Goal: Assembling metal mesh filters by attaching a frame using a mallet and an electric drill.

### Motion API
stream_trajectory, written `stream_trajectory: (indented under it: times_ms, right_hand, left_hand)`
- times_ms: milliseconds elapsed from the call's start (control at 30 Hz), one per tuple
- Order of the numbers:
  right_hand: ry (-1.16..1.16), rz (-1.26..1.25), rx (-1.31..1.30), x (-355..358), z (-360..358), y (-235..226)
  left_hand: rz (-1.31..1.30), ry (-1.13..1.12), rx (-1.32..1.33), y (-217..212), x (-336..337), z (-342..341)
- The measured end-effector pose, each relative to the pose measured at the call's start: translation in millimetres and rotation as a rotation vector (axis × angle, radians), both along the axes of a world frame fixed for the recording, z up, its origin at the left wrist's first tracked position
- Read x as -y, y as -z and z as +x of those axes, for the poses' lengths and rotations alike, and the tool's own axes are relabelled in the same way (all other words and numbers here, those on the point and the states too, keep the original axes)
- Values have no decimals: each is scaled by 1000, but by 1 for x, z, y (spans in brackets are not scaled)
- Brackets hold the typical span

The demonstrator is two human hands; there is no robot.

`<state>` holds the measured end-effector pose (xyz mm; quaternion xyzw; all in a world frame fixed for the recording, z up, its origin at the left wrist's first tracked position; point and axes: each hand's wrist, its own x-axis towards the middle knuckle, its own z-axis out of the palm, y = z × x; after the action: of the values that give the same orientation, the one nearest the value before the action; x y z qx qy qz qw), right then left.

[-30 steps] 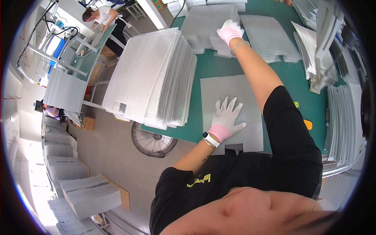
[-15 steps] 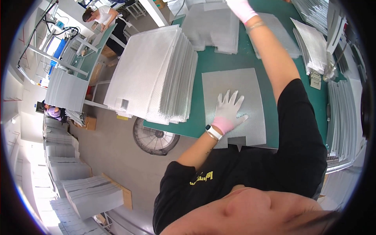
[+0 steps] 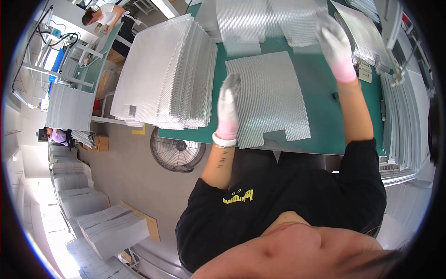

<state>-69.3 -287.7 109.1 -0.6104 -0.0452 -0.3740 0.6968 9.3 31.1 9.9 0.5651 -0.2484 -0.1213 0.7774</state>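
Note:
A translucent, finely textured plastic sheet [image 3: 274,97] with a notch in its near edge lies on the green table [image 3: 341,128]. At that sheet's left edge, my left hand [image 3: 228,104], in a white glove with a pink cuff, stands on edge with its fingers stretched out together. My right hand [image 3: 335,44], gloved alike, is raised at the far right, its fingers blurred. They appear closed on the right edge of a second, bent textured sheet [image 3: 297,23], which arches over the far part of the table.
A tall stack of textured sheets [image 3: 153,69] stands left of my left hand. More sheets [image 3: 360,30] lie at the far right, near a small pale object [image 3: 364,72]. A floor fan [image 3: 179,149] is below the table's left edge. Another person [image 3: 107,16] works at a bench.
My left hand has lifted off the sheet's middle to its left edge. My right hand has come back toward me from the far side, and a bent sheet has appeared beside it.

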Motion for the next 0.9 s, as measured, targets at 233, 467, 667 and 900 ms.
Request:
stream_trajectory:
  times_ms: [233, 467, 667, 900]
  right_hand:
    - [124, -405, -361, -87, -118, 67]
    - [266, -614, -650, -125, -137, 77]
    - [266, -668, -709, -119, -133, 95]
    - [313, -790, -716, -118, -133, 112]
  left_hand:
    - [188, 3, -152, -28, -52, -59]
    - [958, -358, 356, -2, -47, -71]
    - [1069, -289, 474, 12, -45, -62]
    - [1216, -250, 458, 19, -40, -60]
